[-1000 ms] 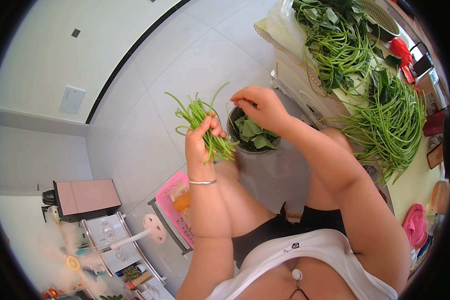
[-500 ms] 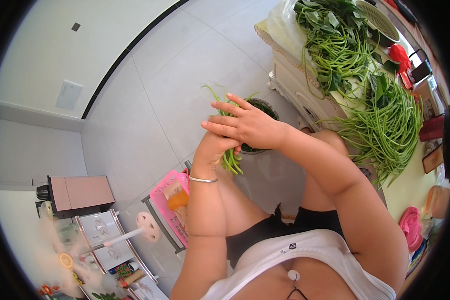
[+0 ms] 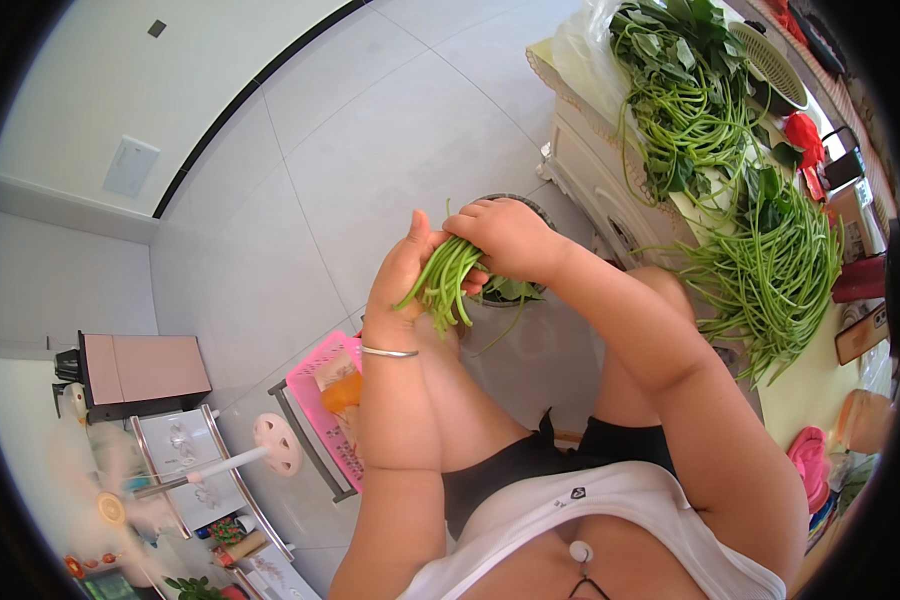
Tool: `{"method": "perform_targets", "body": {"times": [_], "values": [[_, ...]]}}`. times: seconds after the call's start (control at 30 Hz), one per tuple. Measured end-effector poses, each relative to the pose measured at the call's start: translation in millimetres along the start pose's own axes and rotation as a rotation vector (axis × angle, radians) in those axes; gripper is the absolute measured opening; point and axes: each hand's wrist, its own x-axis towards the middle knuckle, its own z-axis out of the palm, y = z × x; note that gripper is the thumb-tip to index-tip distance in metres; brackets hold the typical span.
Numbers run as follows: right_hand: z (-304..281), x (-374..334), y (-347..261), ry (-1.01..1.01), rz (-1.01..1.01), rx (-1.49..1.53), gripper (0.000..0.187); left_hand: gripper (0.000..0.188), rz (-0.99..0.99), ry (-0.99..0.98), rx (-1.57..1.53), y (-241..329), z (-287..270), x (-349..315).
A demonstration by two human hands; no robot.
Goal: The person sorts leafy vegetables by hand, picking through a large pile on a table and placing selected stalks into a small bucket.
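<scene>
A bundle of green stems [image 3: 444, 280] lies across the palm of my left hand [image 3: 398, 275], its lower ends hanging loose. My left thumb points up, and its fingertips show beneath the bundle. Over the upper end of the stems my right hand [image 3: 513, 240] is closed, its fingers curled round them. Below my right hand stands a dark round basket [image 3: 548, 217] with green leaves [image 3: 510, 290] in it, partly hidden by that hand. One thin stem dangles beside the leaves.
On the cabinet [image 3: 610, 165] at right lie a leafy heap of stems [image 3: 695, 120] and a pile of long stems [image 3: 770, 265]. Behind them are a colander [image 3: 770, 60] and a phone [image 3: 862, 335]. Left of my legs stand a pink basket [image 3: 320, 385] and a running fan [image 3: 112, 508].
My right hand, earlier stretched flat across my left, has curled round the stems. My left hand has turned, thumb raised, exposing more of the bundle. The view has shifted slightly.
</scene>
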Motion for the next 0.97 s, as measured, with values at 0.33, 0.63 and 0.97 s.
{"method": "perform_targets", "body": {"times": [0.33,0.63,0.97], "values": [[-18,-9,0,0.047,0.343,0.772,0.020,0.095,0.093,-0.011,-0.087,11,-21,-8],[-39,-19,8,0.158,0.542,0.950,0.008,0.082,0.109,-0.065,-0.079,4,-19,-6],[-56,-33,31,0.356,0.427,1.185,0.010,0.077,0.118,-0.094,-0.086,3,-21,9]]}}
